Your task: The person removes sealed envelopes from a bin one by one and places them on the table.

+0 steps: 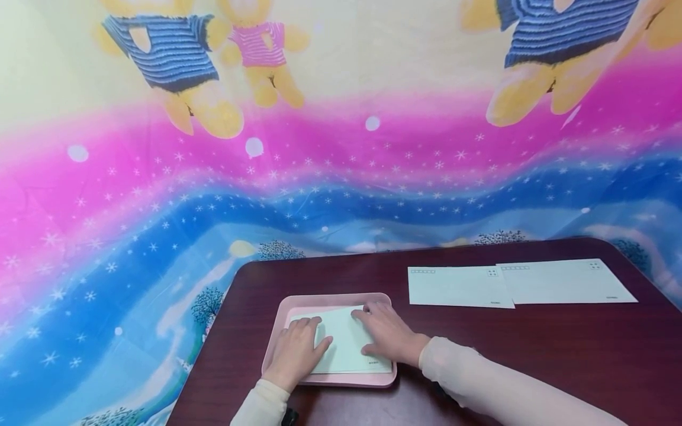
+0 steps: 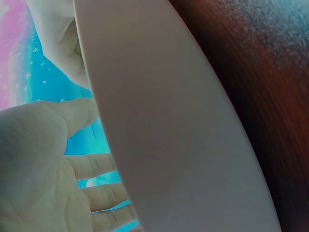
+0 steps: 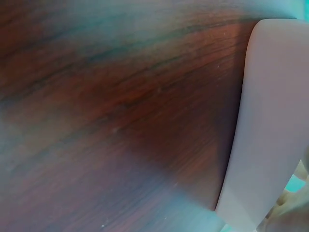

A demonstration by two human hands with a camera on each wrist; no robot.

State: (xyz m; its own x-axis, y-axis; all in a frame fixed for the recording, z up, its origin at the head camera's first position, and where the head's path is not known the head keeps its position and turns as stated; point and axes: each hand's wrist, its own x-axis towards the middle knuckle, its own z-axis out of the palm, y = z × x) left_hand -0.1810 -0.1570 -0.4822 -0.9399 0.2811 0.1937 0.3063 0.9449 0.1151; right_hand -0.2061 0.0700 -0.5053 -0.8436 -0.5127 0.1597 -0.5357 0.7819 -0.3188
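A shallow pink tray stands near the front of the table. In it lies a pale envelope with small print at its lower right corner. My left hand rests on the envelope's left part, its fingers spread and loosely bent. On the right part sits my right hand, reaching over the tray's right side with thumb and fingers apart. The left wrist view has the tray's outer wall across its middle, with the left palm beside it. In the right wrist view, the tray wall hides most of the right hand.
Two more pale envelopes, a left one and a right one, lie overlapping at the back right of the dark wooden table. Behind the table hangs a colourful printed cloth with bears and snowflakes.
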